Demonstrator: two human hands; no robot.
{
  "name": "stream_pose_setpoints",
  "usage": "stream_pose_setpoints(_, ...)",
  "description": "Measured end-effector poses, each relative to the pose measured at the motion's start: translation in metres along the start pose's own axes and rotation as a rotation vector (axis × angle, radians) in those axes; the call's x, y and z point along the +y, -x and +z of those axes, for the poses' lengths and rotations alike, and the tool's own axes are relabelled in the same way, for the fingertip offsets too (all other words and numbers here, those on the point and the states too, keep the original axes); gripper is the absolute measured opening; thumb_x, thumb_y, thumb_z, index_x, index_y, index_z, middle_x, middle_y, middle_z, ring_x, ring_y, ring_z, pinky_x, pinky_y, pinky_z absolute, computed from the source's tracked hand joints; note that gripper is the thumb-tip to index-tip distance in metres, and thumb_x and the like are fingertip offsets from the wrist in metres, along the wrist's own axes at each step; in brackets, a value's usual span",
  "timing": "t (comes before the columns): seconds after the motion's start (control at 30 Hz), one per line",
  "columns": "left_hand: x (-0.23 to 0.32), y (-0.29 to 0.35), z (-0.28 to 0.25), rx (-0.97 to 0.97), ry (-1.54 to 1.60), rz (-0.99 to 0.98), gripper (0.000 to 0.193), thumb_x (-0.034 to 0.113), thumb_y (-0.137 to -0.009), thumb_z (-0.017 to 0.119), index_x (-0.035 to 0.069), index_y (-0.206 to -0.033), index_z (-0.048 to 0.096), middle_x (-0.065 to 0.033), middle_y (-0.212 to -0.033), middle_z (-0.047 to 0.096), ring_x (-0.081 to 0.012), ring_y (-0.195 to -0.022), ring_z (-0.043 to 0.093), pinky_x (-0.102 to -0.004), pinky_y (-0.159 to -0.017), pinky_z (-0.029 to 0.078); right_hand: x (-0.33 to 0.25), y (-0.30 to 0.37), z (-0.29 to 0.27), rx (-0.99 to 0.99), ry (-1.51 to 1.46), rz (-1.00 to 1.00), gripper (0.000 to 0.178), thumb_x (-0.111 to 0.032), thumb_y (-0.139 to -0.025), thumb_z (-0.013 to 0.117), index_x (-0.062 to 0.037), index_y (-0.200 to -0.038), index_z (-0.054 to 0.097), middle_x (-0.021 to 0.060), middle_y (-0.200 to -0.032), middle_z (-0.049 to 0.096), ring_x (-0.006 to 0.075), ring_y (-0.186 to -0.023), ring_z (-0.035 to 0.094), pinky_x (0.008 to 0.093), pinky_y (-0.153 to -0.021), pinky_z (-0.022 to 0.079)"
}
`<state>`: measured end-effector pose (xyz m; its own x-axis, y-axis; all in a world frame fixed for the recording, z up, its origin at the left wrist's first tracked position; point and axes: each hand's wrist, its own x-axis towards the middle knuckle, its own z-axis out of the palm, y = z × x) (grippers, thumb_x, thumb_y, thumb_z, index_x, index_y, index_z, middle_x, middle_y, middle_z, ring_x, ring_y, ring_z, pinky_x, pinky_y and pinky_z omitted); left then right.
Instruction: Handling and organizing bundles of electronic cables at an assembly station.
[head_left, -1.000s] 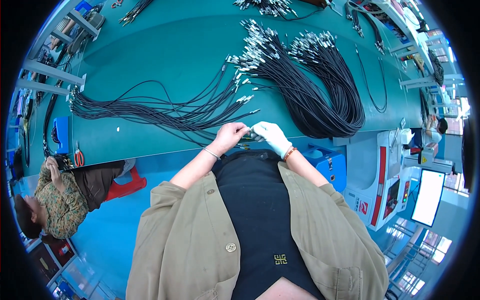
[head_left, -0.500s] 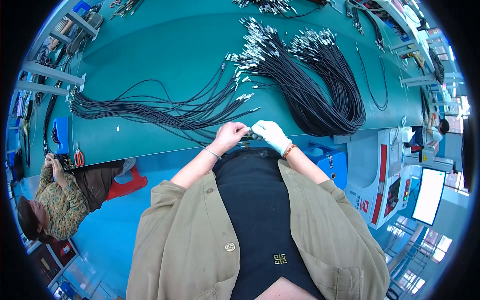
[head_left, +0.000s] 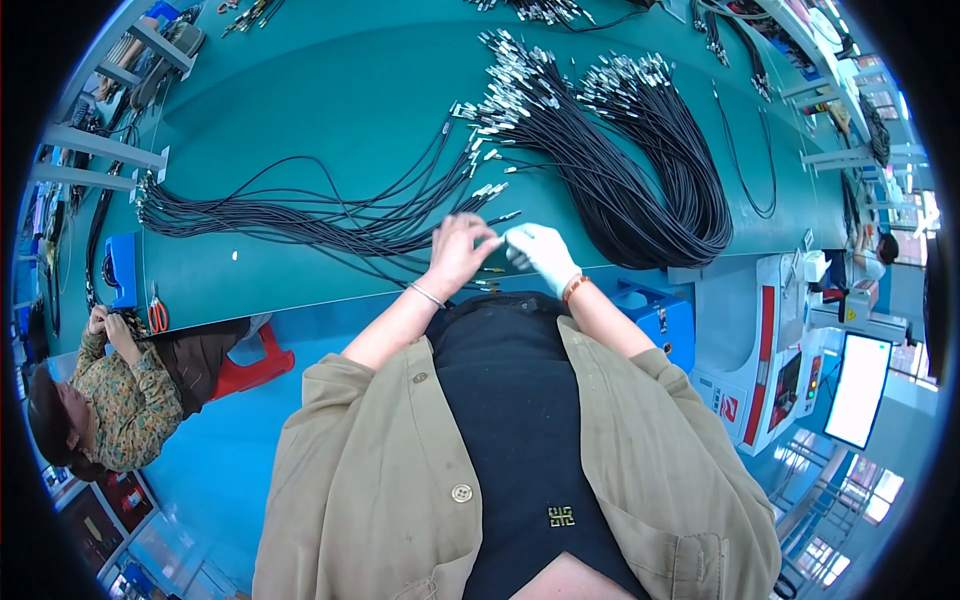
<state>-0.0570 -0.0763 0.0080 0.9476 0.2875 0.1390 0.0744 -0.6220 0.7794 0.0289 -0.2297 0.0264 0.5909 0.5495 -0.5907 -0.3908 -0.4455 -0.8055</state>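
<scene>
My bare left hand (head_left: pixel 461 252) is over the front edge of the green table, slightly blurred. Its thumb and fingers are drawn together, pointing at the other hand. My right hand (head_left: pixel 541 256), in a white glove, meets it with curled fingers. Whatever small piece lies between the fingertips is too hidden and smeared to name. Just beyond my left hand lies a loose bundle of black cables (head_left: pixel 330 225) with silvery end fittings. A few yellowish cable ends (head_left: pixel 487 287) show below my hands at the table edge.
A thick folded bundle of black cables (head_left: pixel 690 190) with white-silver ends fills the table's right part. Orange-handled scissors (head_left: pixel 158 314) and a blue device (head_left: pixel 122 270) sit at left, near a seated co-worker (head_left: pixel 130 400). A blue case (head_left: pixel 655 325) and white machine (head_left: pixel 735 345) stand right.
Both hands have shifted slightly away from my body, over the table edge. My left fingers have lifted and blurred. The cable bundles lie as before.
</scene>
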Motion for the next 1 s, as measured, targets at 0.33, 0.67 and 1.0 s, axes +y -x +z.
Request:
stream_pose_setpoints(0.33, -0.040, 0.036, 0.030, -0.235, -0.316, 0.105, 0.010, 0.020, -0.072, 0.063, 0.012, -0.076, 0.059, -0.0020, -0.081, 0.058, -0.0238, -0.083, 0.054, -0.0361, -0.071, 0.041, 0.008, -0.040, -0.005, -0.018, -0.636, -0.060, 0.030, -0.020, -0.083, 0.055, 0.0019, -0.104, 0.055, 0.0100, -0.100, 0.059, 0.0158, -0.086, 0.057, 0.0270, -0.072, 0.046)
stream_pose_setpoints(0.67, -0.032, 0.019, 0.013, -0.427, 0.210, -0.272, 0.014, 0.021, -0.078, 0.059, 0.009, -0.085, 0.060, -0.0020, -0.068, 0.060, -0.0179, -0.063, 0.057, -0.0302, -0.058, 0.044, 0.029, -0.004, -0.010, -0.128, 0.088, -0.119, 0.031, -0.024, -0.080, 0.059, -0.0011, -0.101, 0.060, 0.0052, -0.081, 0.062, 0.0074, -0.068, 0.054, 0.0202, -0.060, 0.043)
stream_pose_setpoints(1.0, -0.018, 0.011, -0.001, -0.589, 0.245, -0.418, 0.018, 0.024, -0.082, 0.053, 0.011, -0.084, 0.066, 0.0003, -0.064, 0.059, -0.0116, -0.060, 0.054, -0.0263, -0.058, 0.041, 0.013, 0.001, -0.002, -0.062, 0.157, -0.056, 0.025, -0.024, -0.081, 0.057, 0.0001, -0.084, 0.061, 0.0037, -0.072, 0.061, 0.0083, -0.064, 0.053, 0.0210, -0.058, 0.043)
